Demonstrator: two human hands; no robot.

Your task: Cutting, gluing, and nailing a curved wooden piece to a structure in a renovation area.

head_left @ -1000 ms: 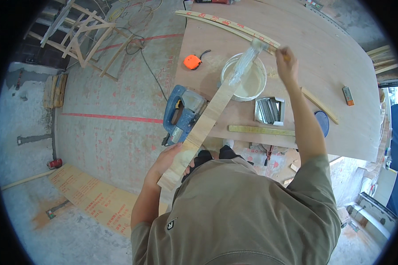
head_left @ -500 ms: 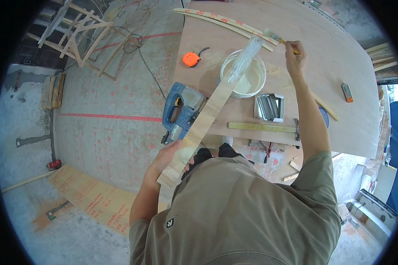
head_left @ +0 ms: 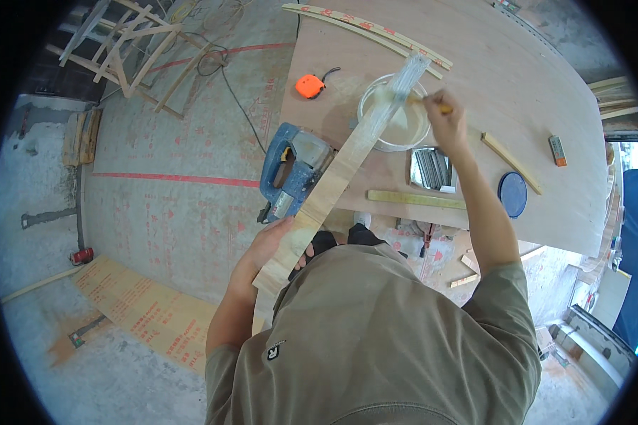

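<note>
My left hand (head_left: pixel 266 248) is closed around the near end of a long, flat wooden board (head_left: pixel 326 188). The board slants up and away, its far part coated with wet, whitish glue and lying over a white bucket (head_left: pixel 393 147) of pale glue. In my right hand (head_left: pixel 446 124), closed, is a brush with a yellow handle (head_left: pixel 445 108). Its bristles are blurred and lie across the coated stretch above the bucket. Close to the board's left edge rests a blue jigsaw (head_left: pixel 290 173).
An orange tape measure (head_left: pixel 309 86), thin wooden strips (head_left: pixel 376 35), a box of metal staples (head_left: pixel 431 170), a hammer's wooden handle (head_left: pixel 415 199), a blue round lid (head_left: pixel 512 195) and a small carton (head_left: pixel 558 151) lie on the worktable (head_left: pixel 532 92). A wooden frame (head_left: pixel 131 57) stands at the far left.
My right hand has moved left and nearer with the brush, from beside the strips to the coated board over the bucket. The left hand still holds the board in nearly the same place.
</note>
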